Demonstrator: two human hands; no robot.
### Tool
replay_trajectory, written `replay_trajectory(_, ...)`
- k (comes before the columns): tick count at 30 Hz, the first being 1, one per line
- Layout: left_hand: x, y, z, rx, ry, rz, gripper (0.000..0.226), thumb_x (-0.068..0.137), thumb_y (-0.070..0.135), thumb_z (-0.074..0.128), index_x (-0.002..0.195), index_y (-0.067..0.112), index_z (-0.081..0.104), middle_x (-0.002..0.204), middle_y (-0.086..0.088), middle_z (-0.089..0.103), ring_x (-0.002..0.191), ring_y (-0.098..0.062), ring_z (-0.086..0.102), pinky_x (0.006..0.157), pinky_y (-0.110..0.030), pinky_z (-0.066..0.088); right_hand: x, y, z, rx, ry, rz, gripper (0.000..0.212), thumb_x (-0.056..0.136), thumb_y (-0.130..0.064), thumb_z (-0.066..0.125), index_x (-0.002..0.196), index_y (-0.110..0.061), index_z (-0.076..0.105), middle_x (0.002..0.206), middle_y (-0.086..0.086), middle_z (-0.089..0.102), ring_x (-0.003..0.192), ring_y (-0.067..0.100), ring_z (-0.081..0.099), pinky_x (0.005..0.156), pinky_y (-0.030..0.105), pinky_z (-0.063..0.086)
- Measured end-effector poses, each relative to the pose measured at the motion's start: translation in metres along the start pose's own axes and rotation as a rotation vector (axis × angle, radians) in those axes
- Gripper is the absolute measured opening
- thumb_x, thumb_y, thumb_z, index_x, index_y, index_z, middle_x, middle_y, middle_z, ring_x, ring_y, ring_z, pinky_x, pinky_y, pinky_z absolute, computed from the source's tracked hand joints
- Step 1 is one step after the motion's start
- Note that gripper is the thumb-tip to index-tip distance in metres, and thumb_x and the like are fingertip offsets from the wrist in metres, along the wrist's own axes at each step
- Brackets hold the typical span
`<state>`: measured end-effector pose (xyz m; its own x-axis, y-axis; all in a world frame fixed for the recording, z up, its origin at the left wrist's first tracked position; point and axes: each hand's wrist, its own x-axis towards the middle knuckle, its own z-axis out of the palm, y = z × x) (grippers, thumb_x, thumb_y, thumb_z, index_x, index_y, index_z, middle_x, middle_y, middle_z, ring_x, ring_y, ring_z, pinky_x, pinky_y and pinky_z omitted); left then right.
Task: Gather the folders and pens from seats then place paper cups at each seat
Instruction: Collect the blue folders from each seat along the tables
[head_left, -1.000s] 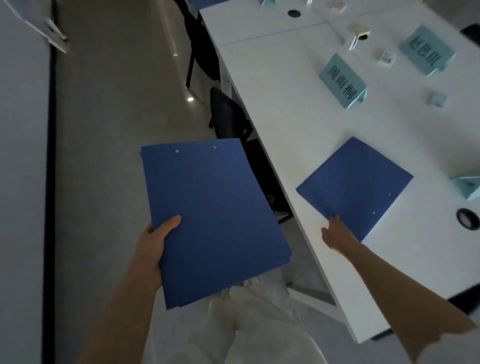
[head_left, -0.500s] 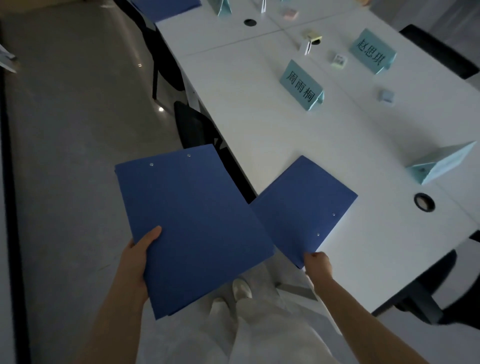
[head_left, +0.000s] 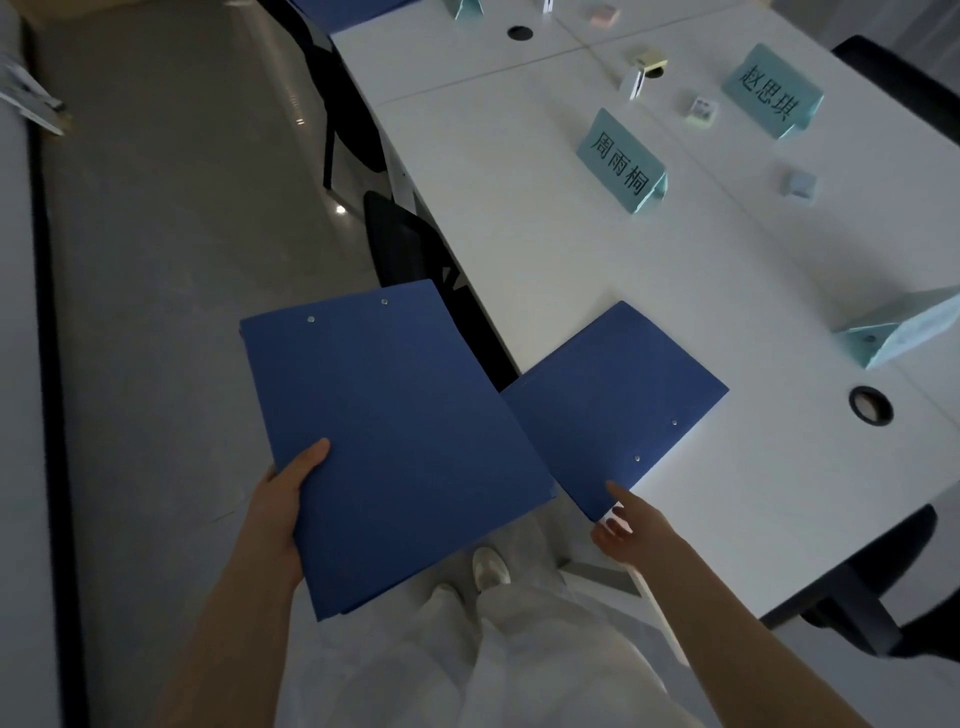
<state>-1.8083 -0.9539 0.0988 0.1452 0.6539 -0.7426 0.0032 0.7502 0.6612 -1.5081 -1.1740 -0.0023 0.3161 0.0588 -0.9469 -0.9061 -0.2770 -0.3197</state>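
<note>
The held folder (head_left: 400, 441) hides the left hand's (head_left: 275, 519) fingers underneath.

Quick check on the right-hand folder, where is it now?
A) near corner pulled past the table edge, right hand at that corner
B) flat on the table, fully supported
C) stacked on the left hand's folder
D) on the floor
A: the second folder overhangs the table edge, with the right hand at its near corner; the left hand holds a separate folder.

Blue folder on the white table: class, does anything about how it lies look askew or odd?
Yes. The flat blue folder lies turned at an angle, and its near corner juts past the white table edge. The right hand pinches that corner.
</note>
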Motion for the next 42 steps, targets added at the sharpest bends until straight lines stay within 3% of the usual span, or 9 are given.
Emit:
replay_trajectory(4,-0.002,-0.002,0.004,-0.012,0.004,0.000,0.053,0.077,0.036,0.077,0.126,0.023,0.062,0.114,-0.005,0.073,0.099,-0.035,0.070,0.077,-0.053,0.057,0.024,-0.004,-0.003,-0.021,-0.157,0.185,0.082,0.052,-0.044,0.091,0.118,-0.050,0.043,0.139,-0.002,0.046,0.113,0.015,0.056,0.094,0.036,0.053)
replay_trajectory(9,-0.006,-0.002,0.007,-0.013,0.019,-0.005,0.050,0.079,0.035,0.076,0.125,0.023,0.063,0.113,-0.006,0.073,0.098,-0.035,0.070,0.075,-0.051,0.058,-0.010,-0.007,0.021,0.112,-0.064,0.047,0.058,0.081,-0.024,0.075,0.129,-0.017,0.043,0.131,0.007,0.052,0.105,0.027,0.058,0.095,0.048,0.047)
replay_trajectory(14,-0.007,0.003,0.009,-0.007,0.037,0.026,0.051,0.078,0.034,0.077,0.125,0.022,0.062,0.113,-0.006,0.073,0.098,-0.035,0.070,0.080,-0.054,0.057,-0.036,-0.034,0.045,0.278,-0.131,-0.121,0.049,0.089,-0.025,0.065,0.132,-0.020,0.045,0.107,0.003,0.064,0.080,0.021,0.069,0.065,0.044,0.054)
replay_trajectory(19,-0.006,0.009,0.016,-0.003,0.027,0.037,0.049,0.078,0.034,0.077,0.123,0.022,0.063,0.112,-0.006,0.073,0.097,-0.034,0.071,0.080,-0.053,0.057,-0.088,-0.074,0.067,0.361,-0.304,-0.199,0.033,0.098,-0.017,0.050,0.130,-0.019,0.050,0.103,0.006,0.071,0.076,0.021,0.075,0.082,0.043,0.054)
replay_trajectory(24,-0.008,0.016,0.026,-0.035,0.029,0.027,0.051,0.078,0.036,0.076,0.125,0.020,0.063,0.112,-0.007,0.073,0.095,-0.034,0.071,0.071,-0.047,0.058,-0.142,-0.091,0.079,0.433,-0.497,-0.151,0.033,0.097,-0.008,0.050,0.128,-0.017,0.053,0.110,0.010,0.072,0.086,0.023,0.074,0.081,0.042,0.055)
replay_trajectory(31,-0.013,0.031,0.023,-0.109,0.060,0.032,0.047,0.081,0.039,0.073,0.122,0.019,0.063,0.109,-0.007,0.074,0.096,-0.031,0.070,0.073,-0.045,0.057,-0.155,-0.093,0.096,0.085,-0.761,-0.127,0.031,0.090,-0.009,0.057,0.121,-0.011,0.057,0.094,0.008,0.075,0.075,0.020,0.074,0.069,0.033,0.061)
replay_trajectory(35,-0.005,0.046,0.011,-0.164,0.090,0.057,0.048,0.081,0.042,0.073,0.122,0.019,0.064,0.111,-0.006,0.074,0.096,-0.029,0.071,0.069,-0.041,0.056,-0.153,-0.094,0.118,-0.270,-0.925,-0.256,0.044,0.092,-0.006,0.052,0.135,-0.006,0.046,0.101,0.008,0.069,0.066,0.019,0.068,0.063,0.031,0.057)
replay_trajectory(39,0.008,0.059,-0.002,-0.248,0.101,0.064,0.050,0.080,0.043,0.073,0.124,0.021,0.063,0.112,-0.005,0.073,0.095,-0.029,0.071,0.068,-0.042,0.057,-0.152,-0.092,0.151,-0.575,-0.893,-0.441,0.052,0.081,-0.010,0.063,0.132,-0.016,0.051,0.123,0.007,0.067,0.103,0.031,0.068,0.075,0.044,0.059)
replay_trajectory(42,0.026,0.072,-0.023,-0.296,0.107,0.059,0.060,0.074,0.045,0.075,0.127,0.021,0.061,0.113,-0.005,0.073,0.096,-0.030,0.072,0.070,-0.045,0.059,-0.158,-0.089,0.190,-0.716,-0.876,-0.527,0.057,0.075,-0.017,0.069,0.129,-0.014,0.052,0.117,0.007,0.069,0.099,0.034,0.069,0.069,0.042,0.059)
